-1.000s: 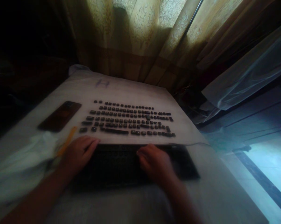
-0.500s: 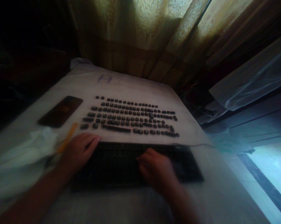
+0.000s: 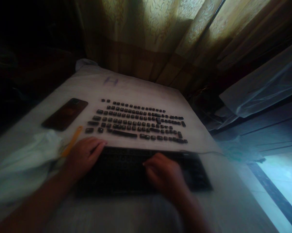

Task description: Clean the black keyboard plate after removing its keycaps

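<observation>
A black keyboard frame (image 3: 126, 168) with its keys off lies on a white sheet (image 3: 141, 90) at the near edge. My left hand (image 3: 84, 155) rests on its left end, fingers stretched flat. Over the middle of the frame hovers my right hand (image 3: 164, 173), fingers curled downward and blurred; nothing in it can be made out. Beyond the frame, several loose black keycaps (image 3: 138, 121) are laid out in rows in keyboard order.
A dark phone (image 3: 65, 114) lies left of the keycaps. A yellow tool (image 3: 71, 141) and crumpled white plastic (image 3: 22, 161) sit by my left hand. Patterned curtains (image 3: 160, 29) hang behind. The surface drops off at right toward a bluish floor (image 3: 279, 171).
My right hand's fingers curled in slightly over the frame. The left hand stayed put. The view shifted a little.
</observation>
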Tool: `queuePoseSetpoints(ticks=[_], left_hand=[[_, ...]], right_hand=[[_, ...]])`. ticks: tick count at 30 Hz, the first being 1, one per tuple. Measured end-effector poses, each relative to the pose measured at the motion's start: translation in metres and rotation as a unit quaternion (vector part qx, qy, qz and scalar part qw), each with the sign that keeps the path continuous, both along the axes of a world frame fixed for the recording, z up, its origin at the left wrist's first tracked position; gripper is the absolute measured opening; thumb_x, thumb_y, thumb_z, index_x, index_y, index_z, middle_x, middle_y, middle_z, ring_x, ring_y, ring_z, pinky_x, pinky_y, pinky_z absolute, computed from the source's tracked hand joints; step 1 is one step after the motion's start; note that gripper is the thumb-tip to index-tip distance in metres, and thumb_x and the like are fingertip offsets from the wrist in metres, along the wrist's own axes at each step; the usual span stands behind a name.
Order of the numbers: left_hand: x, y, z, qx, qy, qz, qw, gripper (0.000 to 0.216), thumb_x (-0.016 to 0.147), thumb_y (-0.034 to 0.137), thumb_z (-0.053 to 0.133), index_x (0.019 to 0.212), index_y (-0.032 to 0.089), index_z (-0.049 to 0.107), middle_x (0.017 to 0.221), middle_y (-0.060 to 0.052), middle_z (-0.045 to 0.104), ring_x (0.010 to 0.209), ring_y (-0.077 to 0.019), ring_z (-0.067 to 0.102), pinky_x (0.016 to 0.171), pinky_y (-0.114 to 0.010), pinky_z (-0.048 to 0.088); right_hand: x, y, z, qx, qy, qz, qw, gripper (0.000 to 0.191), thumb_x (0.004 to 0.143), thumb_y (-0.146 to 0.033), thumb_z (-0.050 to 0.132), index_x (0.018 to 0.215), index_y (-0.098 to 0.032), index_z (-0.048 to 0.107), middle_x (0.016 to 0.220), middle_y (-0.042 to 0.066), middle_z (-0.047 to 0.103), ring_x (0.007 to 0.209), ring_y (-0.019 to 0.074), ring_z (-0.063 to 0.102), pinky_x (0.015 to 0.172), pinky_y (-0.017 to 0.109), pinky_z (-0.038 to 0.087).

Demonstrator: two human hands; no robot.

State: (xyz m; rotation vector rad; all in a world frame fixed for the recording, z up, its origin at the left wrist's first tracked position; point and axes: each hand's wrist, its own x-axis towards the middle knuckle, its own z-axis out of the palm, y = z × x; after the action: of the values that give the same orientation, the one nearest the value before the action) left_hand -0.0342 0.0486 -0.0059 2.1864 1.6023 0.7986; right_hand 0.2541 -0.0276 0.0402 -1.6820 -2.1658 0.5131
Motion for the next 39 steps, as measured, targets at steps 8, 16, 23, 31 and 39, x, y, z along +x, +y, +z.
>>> queuePoseSetpoints(ticks=[8, 16, 23, 31, 39], left_hand=[[0.000, 0.000, -0.001, 0.001, -0.002, 0.000, 1.000, 0.046, 0.092, 0.054, 0.041, 0.089, 0.023, 0.075, 0.095, -0.007, 0.078, 0.091, -0.0260, 0.071, 0.089, -0.043, 0.055], [0.002, 0.000, 0.000, -0.005, -0.007, 0.000, 1.000, 0.046, 0.091, 0.054, 0.040, 0.088, 0.024, 0.074, 0.094, -0.007, 0.078, 0.090, -0.0260, 0.070, 0.087, -0.043, 0.055], [0.003, -0.001, 0.003, -0.017, -0.036, 0.012, 0.999, 0.041, 0.089, 0.053, 0.044, 0.088, 0.025, 0.074, 0.092, -0.005, 0.077, 0.091, -0.0260, 0.070, 0.089, -0.042, 0.055], [0.001, -0.002, 0.010, -0.027, -0.118, 0.107, 0.987, 0.036, 0.092, 0.047, 0.042, 0.099, 0.027, 0.070, 0.102, -0.002, 0.075, 0.094, -0.0233, 0.070, 0.090, -0.038, 0.055], [-0.005, 0.001, 0.011, -0.092, -0.228, 0.163, 0.955, 0.044, 0.089, 0.055, 0.043, 0.100, 0.021, 0.068, 0.067, 0.003, 0.059, 0.050, -0.0146, 0.055, 0.048, -0.028, 0.047]], right_hand=[[-0.017, 0.008, -0.007, 0.011, -0.033, 0.008, 0.999, 0.024, 0.087, -0.010, 0.060, 0.097, -0.021, 0.078, 0.088, 0.004, 0.070, 0.074, 0.0147, 0.067, 0.067, 0.023, 0.048], [-0.022, 0.013, 0.006, -0.048, -0.147, 0.049, 0.987, 0.027, 0.089, -0.010, 0.059, 0.101, -0.024, 0.079, 0.095, 0.005, 0.070, 0.081, 0.0176, 0.067, 0.067, 0.025, 0.047], [-0.020, 0.016, 0.016, -0.082, -0.160, 0.058, 0.982, 0.033, 0.087, -0.009, 0.059, 0.108, -0.025, 0.078, 0.100, 0.006, 0.071, 0.084, 0.0187, 0.067, 0.071, 0.028, 0.048], [-0.034, 0.021, 0.011, -0.057, -0.185, 0.091, 0.977, 0.025, 0.088, -0.007, 0.056, 0.093, -0.022, 0.076, 0.094, 0.005, 0.068, 0.077, 0.0169, 0.064, 0.064, 0.026, 0.041], [-0.048, 0.030, 0.009, -0.038, -0.132, 0.101, 0.985, 0.019, 0.089, -0.008, 0.056, 0.097, -0.018, 0.070, 0.087, 0.005, 0.068, 0.072, 0.0154, 0.061, 0.065, 0.024, 0.039]])
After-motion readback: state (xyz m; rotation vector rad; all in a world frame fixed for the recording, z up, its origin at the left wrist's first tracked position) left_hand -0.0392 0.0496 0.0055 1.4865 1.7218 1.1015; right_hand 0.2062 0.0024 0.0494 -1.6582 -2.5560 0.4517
